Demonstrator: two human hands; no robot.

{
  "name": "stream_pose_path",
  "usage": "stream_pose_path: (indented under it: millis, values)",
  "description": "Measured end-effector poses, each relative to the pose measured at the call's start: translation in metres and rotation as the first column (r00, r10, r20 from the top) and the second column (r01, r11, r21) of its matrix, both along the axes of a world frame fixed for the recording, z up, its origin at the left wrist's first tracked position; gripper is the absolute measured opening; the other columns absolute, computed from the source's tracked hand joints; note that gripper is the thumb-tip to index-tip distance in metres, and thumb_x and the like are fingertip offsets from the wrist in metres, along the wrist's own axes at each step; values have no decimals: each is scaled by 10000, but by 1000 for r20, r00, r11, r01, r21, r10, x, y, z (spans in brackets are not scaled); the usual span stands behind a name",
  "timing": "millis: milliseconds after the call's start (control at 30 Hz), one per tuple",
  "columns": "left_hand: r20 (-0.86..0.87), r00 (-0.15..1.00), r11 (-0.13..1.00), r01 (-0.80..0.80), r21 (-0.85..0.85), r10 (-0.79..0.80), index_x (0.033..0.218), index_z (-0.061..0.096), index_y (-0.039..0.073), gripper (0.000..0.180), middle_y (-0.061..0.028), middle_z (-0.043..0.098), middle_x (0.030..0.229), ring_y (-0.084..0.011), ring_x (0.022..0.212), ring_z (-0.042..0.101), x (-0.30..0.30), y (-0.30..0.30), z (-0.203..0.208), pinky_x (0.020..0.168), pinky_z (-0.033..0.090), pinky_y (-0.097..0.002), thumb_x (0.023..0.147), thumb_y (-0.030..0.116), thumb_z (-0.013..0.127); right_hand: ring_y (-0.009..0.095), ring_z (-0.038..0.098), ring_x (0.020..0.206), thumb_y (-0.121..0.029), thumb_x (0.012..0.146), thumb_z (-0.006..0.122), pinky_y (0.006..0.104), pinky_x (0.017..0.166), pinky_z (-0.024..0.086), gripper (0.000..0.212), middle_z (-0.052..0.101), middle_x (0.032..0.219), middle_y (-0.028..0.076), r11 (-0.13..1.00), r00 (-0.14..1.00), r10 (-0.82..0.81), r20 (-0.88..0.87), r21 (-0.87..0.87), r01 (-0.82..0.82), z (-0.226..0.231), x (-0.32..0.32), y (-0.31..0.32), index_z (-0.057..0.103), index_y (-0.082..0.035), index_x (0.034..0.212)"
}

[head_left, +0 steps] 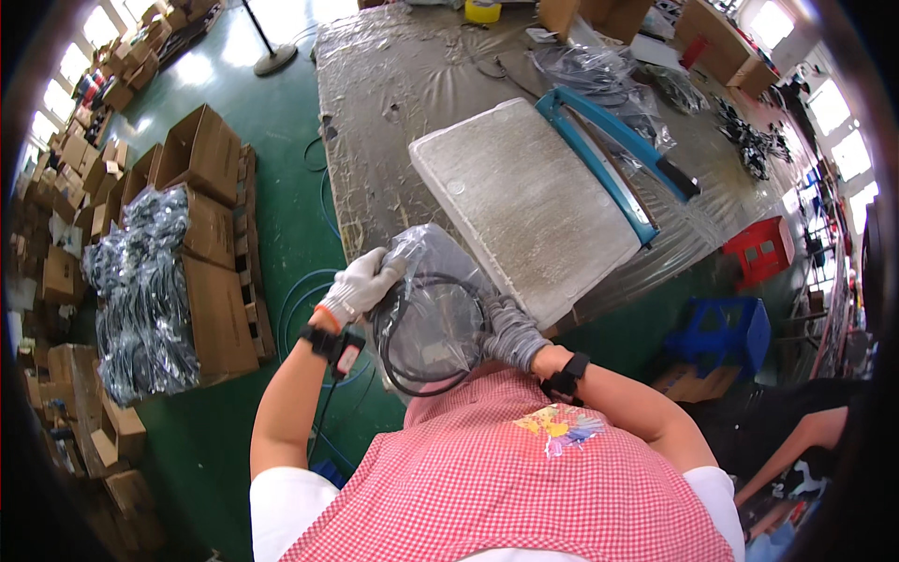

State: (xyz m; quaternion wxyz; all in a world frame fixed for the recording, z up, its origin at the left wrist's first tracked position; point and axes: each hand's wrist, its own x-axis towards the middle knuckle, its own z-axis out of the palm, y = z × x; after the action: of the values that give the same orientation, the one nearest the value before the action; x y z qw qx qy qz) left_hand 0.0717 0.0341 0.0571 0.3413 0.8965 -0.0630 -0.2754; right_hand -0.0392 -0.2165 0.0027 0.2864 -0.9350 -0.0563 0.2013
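Observation:
A clear plastic bag [438, 245] with a coiled black cable [377, 339] inside it is held up in front of my apron, at the table's near edge. My left hand [361, 286], in a white knit glove, is closed on the bag's upper left side. On the opposite side, my right hand [513, 335], in a greyer glove, has its fingers bent around the bag and the coil's edge; some fingertips are hidden. Just beyond my right hand lies a guillotine paper cutter [524, 201] with a pale worn board and a teal arm angled along its right side.
The table [384, 122] has a wrinkled plastic cover. Clear bags [595, 70] and black cables [754, 140] lie at its far right. Bagged cables [145, 290] and cardboard boxes [220, 318] stand left. Red [760, 251] and blue stools [721, 332] and another person's arm [796, 450] are right.

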Motion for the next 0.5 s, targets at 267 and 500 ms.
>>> stream_pose_path:
  millis: [267, 500]
  values:
    - [70, 905, 735, -294, -611, 420, 1130, 568, -6, 435, 15, 584, 887, -63, 759, 514, -55, -33, 121, 678, 441, -211, 931, 381, 549, 224, 502, 1098, -280, 775, 751, 347, 948, 435, 853, 472, 1249, 147, 803, 951, -302, -69, 519, 292, 41, 5, -23, 259, -32, 1426]
    - [-266, 852, 248, -406, -880, 450, 1178, 551, 36, 410, -34, 626, 984, -114, 834, 605, -55, -96, 145, 717, 514, -264, 957, 379, 507, 227, 655, 875, -288, 887, 645, 352, 685, 565, 448, 632, 1043, 120, -129, 832, -359, -424, 905, 405, 116, 27, -76, 495, -71, 1249]
